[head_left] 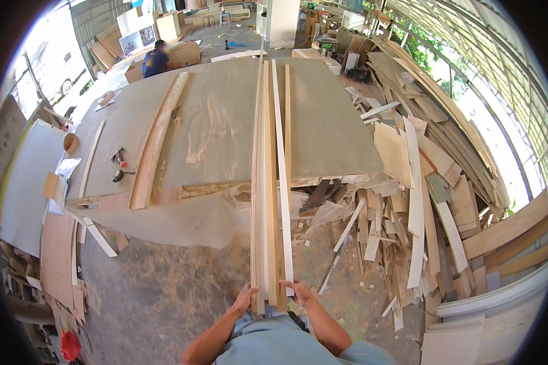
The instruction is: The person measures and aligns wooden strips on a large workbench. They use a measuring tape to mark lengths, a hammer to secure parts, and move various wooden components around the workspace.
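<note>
A bundle of long, narrow wooden strips (pixel 266 182) lies across the large worktable (pixel 335 134). Its near ends overhang the edge and reach my waist. Along the bundle's right side runs a white-faced strip (pixel 282 158), slightly splayed from the others. My left hand (pixel 245 298) is closed around the left edge of the wooden strips near their ends. On the other side, my right hand (pixel 300 292) grips the near end of the white-faced strip, its fingers curled over it. The undersides of the strips and some fingertips are hidden.
A wide board (pixel 158 140), a hammer (pixel 119 156) and a black round tool (pixel 122 176) lie on the table's left part. Scrap wood (pixel 402 231) is heaped on the right. Another person (pixel 156 61) is beyond the table's far left corner.
</note>
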{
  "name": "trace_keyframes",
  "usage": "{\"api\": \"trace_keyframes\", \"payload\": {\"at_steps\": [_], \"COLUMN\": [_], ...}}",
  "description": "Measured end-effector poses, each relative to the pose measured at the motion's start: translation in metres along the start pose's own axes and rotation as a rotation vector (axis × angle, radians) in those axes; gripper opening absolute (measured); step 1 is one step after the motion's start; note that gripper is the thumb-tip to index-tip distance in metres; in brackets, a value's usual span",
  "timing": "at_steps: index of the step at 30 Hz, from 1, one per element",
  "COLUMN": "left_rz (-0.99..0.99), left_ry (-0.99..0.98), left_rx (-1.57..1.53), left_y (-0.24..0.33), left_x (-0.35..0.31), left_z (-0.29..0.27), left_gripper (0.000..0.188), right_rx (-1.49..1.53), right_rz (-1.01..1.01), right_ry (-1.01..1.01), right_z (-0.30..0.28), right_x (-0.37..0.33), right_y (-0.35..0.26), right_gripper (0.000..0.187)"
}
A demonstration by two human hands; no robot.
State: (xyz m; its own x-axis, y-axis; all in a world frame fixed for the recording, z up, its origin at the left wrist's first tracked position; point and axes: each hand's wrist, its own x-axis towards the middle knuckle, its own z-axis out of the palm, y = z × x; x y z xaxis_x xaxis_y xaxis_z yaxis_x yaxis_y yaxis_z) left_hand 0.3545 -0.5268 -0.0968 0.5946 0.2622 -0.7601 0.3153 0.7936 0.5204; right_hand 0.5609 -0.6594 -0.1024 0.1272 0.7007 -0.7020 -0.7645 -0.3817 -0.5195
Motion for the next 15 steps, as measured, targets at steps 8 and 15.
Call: {"api": "trace_keyframes", "payload": {"at_steps": [8,15], "left_rz": [0.428,0.498], "left_ry": [0.094,0.031], "left_rx": [0.187,0.248], "left_y": [-0.002,-0.008], "left_x": [0.007,0.056], "left_z": [0.045,0.088], "left_gripper": [0.060,0.065], "right_rx": [0.105,-0.021], "right_rz": [-0.101,-0.261], "right_ry": [-0.045,0.148], "right_z": [0.022,-0.009], "right_x": [0.004,-0.009], "right_y": [-0.003,-0.047], "right_gripper": [0.042,0.033]}}
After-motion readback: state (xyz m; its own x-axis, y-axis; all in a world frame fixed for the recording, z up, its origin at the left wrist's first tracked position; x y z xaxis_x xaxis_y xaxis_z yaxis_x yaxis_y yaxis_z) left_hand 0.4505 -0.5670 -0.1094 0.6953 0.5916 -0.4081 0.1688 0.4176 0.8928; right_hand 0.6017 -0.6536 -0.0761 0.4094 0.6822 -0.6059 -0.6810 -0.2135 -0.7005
